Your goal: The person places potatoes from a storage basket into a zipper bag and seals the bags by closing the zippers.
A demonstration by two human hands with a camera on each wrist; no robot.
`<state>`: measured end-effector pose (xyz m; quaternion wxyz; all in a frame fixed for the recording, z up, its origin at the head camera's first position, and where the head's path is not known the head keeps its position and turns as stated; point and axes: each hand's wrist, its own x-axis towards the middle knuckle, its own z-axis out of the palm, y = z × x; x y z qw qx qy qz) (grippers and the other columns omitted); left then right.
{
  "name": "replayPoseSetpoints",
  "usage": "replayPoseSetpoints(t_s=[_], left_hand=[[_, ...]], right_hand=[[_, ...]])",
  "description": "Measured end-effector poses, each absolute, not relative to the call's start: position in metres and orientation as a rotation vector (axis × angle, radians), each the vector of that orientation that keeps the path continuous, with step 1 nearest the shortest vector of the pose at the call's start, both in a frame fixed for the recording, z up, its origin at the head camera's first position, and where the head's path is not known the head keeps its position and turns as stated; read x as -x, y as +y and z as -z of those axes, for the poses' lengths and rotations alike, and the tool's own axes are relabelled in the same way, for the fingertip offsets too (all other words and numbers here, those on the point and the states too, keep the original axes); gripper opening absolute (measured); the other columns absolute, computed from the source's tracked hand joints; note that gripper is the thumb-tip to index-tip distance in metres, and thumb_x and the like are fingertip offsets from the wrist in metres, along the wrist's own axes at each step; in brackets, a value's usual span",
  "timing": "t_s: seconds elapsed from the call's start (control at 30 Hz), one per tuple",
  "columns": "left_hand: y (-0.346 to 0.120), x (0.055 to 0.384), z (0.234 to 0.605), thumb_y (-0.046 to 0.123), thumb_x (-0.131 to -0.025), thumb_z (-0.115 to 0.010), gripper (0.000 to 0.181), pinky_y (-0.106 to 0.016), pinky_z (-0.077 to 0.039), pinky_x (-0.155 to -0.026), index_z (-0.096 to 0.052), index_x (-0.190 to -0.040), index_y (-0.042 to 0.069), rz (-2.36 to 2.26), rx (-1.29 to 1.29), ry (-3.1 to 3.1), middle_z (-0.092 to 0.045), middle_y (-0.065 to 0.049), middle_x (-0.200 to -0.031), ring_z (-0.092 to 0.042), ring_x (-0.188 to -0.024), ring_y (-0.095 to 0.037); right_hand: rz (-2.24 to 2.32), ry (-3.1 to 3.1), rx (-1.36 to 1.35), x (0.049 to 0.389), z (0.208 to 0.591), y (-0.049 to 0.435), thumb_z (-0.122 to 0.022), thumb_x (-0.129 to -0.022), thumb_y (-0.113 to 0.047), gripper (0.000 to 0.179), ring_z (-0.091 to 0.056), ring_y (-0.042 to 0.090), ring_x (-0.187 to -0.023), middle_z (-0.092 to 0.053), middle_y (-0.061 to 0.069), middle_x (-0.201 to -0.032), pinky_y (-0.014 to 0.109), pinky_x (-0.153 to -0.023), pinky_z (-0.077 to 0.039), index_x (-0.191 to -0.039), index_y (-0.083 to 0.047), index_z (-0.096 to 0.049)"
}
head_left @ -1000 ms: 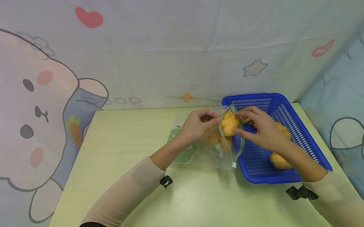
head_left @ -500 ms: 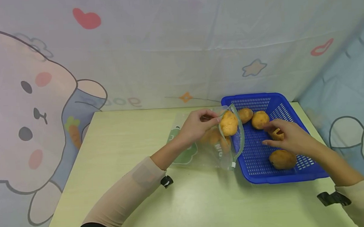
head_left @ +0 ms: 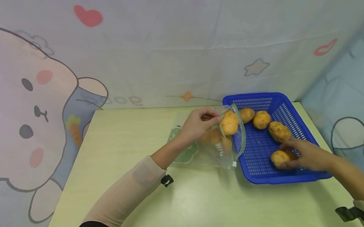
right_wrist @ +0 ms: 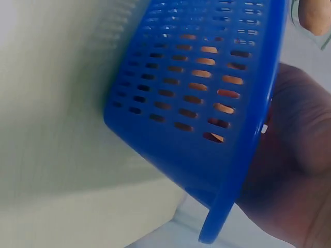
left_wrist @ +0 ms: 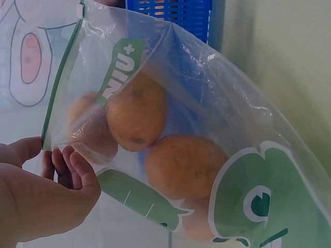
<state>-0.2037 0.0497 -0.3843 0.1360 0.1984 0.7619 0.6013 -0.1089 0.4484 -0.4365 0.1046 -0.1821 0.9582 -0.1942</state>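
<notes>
My left hand (head_left: 200,124) pinches the edge of a clear zip bag (head_left: 207,152) printed with green pictures, near its mouth. Several potatoes show through the plastic in the left wrist view, one potato (left_wrist: 137,111) beneath the lettering. At the bag's mouth sits another potato (head_left: 229,123). My right hand (head_left: 307,154) is inside the blue basket (head_left: 247,173), its thumb and fingers around the nearest potato (head_left: 280,158). In the right wrist view the basket wall hides most of that grip.
Other potatoes lie in the basket: a speckled potato (head_left: 279,131), a rounder potato (head_left: 262,120) and one potato (head_left: 246,115) by the bag's mouth. The basket stands at the right of the pale table (head_left: 125,139), against a printed curtain (head_left: 155,44).
My right hand has left the potato at the bag's mouth, moved right and toward me over the basket, and taken the nearest potato. My left hand stays on the bag.
</notes>
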Motion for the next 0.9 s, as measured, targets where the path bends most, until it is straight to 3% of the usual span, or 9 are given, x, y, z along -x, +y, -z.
replayPoseSetpoints(t_s=[0.33,0.57,0.7,0.9], left_hand=[[0.05,0.205,0.386,0.024,-0.102,-0.074,0.02,-0.027,-0.056,-0.084,-0.077,-0.113,0.008,-1.758,-0.589,2.192,-0.074,-0.002,-0.108,-0.07,-0.102,-0.024],[0.051,0.204,0.384,0.024,-0.102,-0.074,0.019,-0.027,-0.056,-0.084,-0.076,-0.113,0.009,-1.763,-0.591,2.184,-0.074,-0.002,-0.107,-0.069,-0.103,-0.026],[0.052,0.204,0.384,0.023,-0.102,-0.074,0.019,-0.027,-0.057,-0.084,-0.076,-0.114,0.008,-1.775,-0.588,2.17,-0.074,-0.002,-0.107,-0.069,-0.104,-0.028],[0.053,0.205,0.384,0.02,-0.102,-0.073,0.018,-0.033,-0.06,-0.087,-0.076,-0.114,0.007,-1.8,-0.573,2.15,-0.073,-0.003,-0.108,-0.069,-0.102,-0.026]], right_hand=[[0.499,2.892,0.567,0.106,0.447,0.446,-0.093,-0.083,-0.035,0.047,-0.065,0.025,-0.102,-0.068,0.005,-0.113,0.05,-0.085,-0.055,-0.116,-0.011,-0.07],[0.632,2.998,0.602,0.109,0.437,0.434,-0.094,-0.083,-0.031,0.05,-0.062,0.014,-0.091,-0.068,-0.003,-0.106,0.037,-0.076,-0.057,-0.12,-0.009,-0.069],[0.844,3.021,0.592,0.114,0.42,0.412,-0.093,-0.084,-0.023,0.052,-0.067,0.018,-0.099,-0.069,-0.001,-0.115,0.034,-0.081,-0.062,-0.127,-0.011,-0.066],[1.071,2.979,0.621,0.12,0.389,0.369,-0.092,-0.086,-0.019,0.055,-0.063,0.016,-0.107,-0.066,-0.001,-0.126,0.017,-0.087,-0.054,-0.134,-0.017,-0.065]])
